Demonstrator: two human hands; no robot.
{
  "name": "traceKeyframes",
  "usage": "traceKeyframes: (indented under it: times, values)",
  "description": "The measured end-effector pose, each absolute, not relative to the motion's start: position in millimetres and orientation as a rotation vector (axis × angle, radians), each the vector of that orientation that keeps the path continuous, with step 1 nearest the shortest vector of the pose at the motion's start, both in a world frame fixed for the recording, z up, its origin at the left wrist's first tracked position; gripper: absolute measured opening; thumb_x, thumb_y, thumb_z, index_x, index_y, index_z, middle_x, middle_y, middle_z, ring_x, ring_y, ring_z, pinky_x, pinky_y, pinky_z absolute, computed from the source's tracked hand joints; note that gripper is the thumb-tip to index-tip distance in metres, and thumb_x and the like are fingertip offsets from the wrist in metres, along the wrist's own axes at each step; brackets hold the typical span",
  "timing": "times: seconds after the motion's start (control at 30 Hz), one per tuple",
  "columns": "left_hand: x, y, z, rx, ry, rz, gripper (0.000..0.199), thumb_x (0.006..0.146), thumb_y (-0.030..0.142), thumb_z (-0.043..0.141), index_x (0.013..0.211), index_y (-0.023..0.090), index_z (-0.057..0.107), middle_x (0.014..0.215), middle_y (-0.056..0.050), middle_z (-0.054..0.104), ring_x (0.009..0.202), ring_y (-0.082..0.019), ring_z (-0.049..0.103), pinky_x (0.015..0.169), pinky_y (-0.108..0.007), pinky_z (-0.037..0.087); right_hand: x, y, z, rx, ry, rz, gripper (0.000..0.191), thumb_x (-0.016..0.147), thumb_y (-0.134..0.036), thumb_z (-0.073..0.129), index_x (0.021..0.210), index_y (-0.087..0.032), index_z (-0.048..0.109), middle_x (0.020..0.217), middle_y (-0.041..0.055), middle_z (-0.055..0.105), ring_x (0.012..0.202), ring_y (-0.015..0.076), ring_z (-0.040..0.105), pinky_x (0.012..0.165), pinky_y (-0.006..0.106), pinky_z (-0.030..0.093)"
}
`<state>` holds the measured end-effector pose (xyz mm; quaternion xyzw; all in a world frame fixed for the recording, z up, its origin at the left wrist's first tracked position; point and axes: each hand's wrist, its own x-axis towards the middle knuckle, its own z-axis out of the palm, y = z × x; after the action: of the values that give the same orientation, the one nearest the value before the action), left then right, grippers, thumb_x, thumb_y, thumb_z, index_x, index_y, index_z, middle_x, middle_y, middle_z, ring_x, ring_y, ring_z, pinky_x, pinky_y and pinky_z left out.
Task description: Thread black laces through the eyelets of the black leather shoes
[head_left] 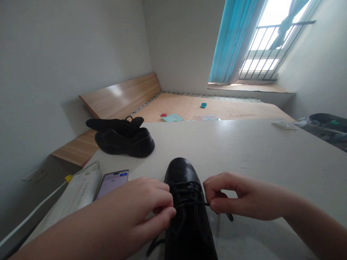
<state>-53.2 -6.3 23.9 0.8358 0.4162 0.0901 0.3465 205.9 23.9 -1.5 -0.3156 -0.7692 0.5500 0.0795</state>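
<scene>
A black leather shoe stands upright on the white table, its toe pointing away from me. Black laces cross its front in several rows. On the shoe's left side, my left hand is closed in a pinch at the lace, and a loose lace end hangs below it. To the right of the shoe, my right hand pinches the other lace, which runs taut from the eyelets to the fingers. Its loose tip shows under the hand.
Another black shoe sits at the table's left rear, with black pieces lying on top. A lit phone lies beside a white box and cable at the left. A dark bin stands beyond the right edge.
</scene>
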Motion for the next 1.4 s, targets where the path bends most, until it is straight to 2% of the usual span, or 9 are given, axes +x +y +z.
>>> traceKeyframes:
  times: [0.13, 0.23, 0.5, 0.7, 0.87, 1.0, 1.17, 1.27, 1.4]
  values:
    - [-48, -7, 16, 1.702, 1.11, 0.338, 0.023, 0.092, 0.036, 0.052, 0.079, 0.023, 0.066, 0.085, 0.004, 0.068, 0.083, -0.014, 0.06, 0.073, -0.02, 0.042, 203, 21, -5, -0.862, -1.927, 1.923, 0.024, 0.087, -0.038, 0.065, 0.078, -0.016, 0.059, 0.078, 0.0017, 0.056, 0.073, 0.0135, 0.049, 0.067, 0.027, 0.039]
    - [-41, -9, 10, 1.431, 1.03, 0.527, 0.024, 0.088, 0.042, 0.058, 0.079, 0.023, 0.069, 0.089, 0.003, 0.07, 0.089, -0.015, 0.061, 0.078, -0.021, 0.043, 195, 13, -9, -0.887, -1.634, 1.92, 0.027, 0.083, -0.041, 0.07, 0.08, -0.015, 0.062, 0.082, 0.0013, 0.055, 0.074, 0.0119, 0.046, 0.066, 0.024, 0.037]
    - [-24, -17, 4, 1.347, 1.229, 0.744, 0.023, 0.083, 0.049, 0.065, 0.087, 0.03, 0.077, 0.095, 0.003, 0.076, 0.094, -0.019, 0.067, 0.086, -0.025, 0.048, 176, -7, -12, -1.101, -1.269, 1.871, 0.044, 0.081, -0.058, 0.066, 0.073, -0.014, 0.066, 0.061, -0.003, 0.047, 0.057, 0.0077, 0.032, 0.051, 0.021, 0.025]
    - [-23, -20, -6, 1.544, 1.301, 0.85, 0.017, 0.082, 0.039, 0.067, 0.09, 0.029, 0.077, 0.085, 0.002, 0.075, 0.082, -0.019, 0.066, 0.078, -0.029, 0.051, 169, -7, -12, -1.07, -1.239, 1.83, 0.036, 0.068, -0.047, 0.081, 0.079, -0.016, 0.066, 0.065, -0.003, 0.056, 0.057, 0.0075, 0.043, 0.053, 0.02, 0.035]
    - [-24, -22, -15, 1.642, 1.341, 0.934, 0.01, 0.079, 0.033, 0.069, 0.083, 0.027, 0.076, 0.071, 0.002, 0.069, 0.068, -0.016, 0.061, 0.07, -0.028, 0.052, 164, -11, -19, -1.071, -1.343, 1.622, 0.03, 0.07, -0.045, 0.079, 0.08, -0.018, 0.069, 0.073, 0.0018, 0.065, 0.065, 0.013, 0.057, 0.059, 0.025, 0.047]
    - [-21, -22, -17, 1.584, 1.367, 0.934, 0.01, 0.076, 0.035, 0.071, 0.079, 0.025, 0.073, 0.072, 0.002, 0.067, 0.072, -0.016, 0.06, 0.07, -0.027, 0.05, 161, -16, -25, -1.085, -1.38, 1.482, 0.021, 0.072, -0.039, 0.076, 0.079, -0.02, 0.071, 0.069, 0.0011, 0.064, 0.063, 0.0132, 0.057, 0.058, 0.025, 0.049]
    - [-18, -20, -18, 1.403, 1.375, 0.882, 0.032, 0.076, 0.045, 0.071, 0.101, 0.024, 0.067, 0.079, 0.001, 0.069, 0.078, -0.018, 0.062, 0.072, -0.029, 0.05, 156, -19, -28, -1.048, -1.366, 1.38, 0.01, 0.073, -0.029, 0.075, 0.076, -0.02, 0.071, 0.066, 0.0001, 0.065, 0.062, 0.0129, 0.06, 0.058, 0.023, 0.05]
    - [-18, -20, -17, 1.446, 1.36, 0.822, 0.027, 0.079, 0.045, 0.066, 0.095, 0.024, 0.073, 0.084, 0.0, 0.072, 0.083, -0.021, 0.063, 0.076, -0.033, 0.048, 154, -19, -29, -0.997, -1.404, 1.286, 0.0, 0.076, -0.022, 0.072, 0.076, -0.022, 0.072, 0.072, 0.0001, 0.07, 0.065, 0.013, 0.063, 0.059, 0.022, 0.052]
    - [-19, -22, -14, 1.511, 1.314, 0.771, 0.025, 0.083, 0.042, 0.061, 0.096, 0.026, 0.074, 0.089, -0.001, 0.072, 0.088, -0.022, 0.063, 0.083, -0.036, 0.046, 155, -20, -31, -0.956, -1.588, 0.956, 0.013, 0.081, -0.014, 0.067, 0.083, -0.025, 0.074, 0.075, -0.0007, 0.07, 0.068, 0.0119, 0.064, 0.059, 0.019, 0.052]
